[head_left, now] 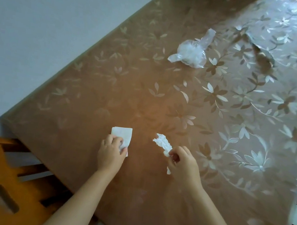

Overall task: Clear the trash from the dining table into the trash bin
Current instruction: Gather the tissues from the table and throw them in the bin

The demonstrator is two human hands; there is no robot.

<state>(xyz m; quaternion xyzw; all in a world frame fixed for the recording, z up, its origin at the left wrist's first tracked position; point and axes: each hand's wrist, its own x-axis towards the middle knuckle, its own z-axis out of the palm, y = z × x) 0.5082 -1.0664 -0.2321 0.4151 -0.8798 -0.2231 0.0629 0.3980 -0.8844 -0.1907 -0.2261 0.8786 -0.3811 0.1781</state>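
Step in hand: gather the paper scraps. The left hand (111, 151) rests on a flat folded napkin (122, 134) on the tabletop (93, 93), fingers curled over its near edge; whether it is gripped or only pressed cannot be told. The right hand (182, 163) pinches a crumpled tissue (162, 142), fingers closed on its lower end. Slide the napkin toward the table edge to lift it cleanly. A crumpled plastic bag (191, 53) lies well apart, farther along the tabletop, and probably needs a separate reach. The trash bin is not in view.
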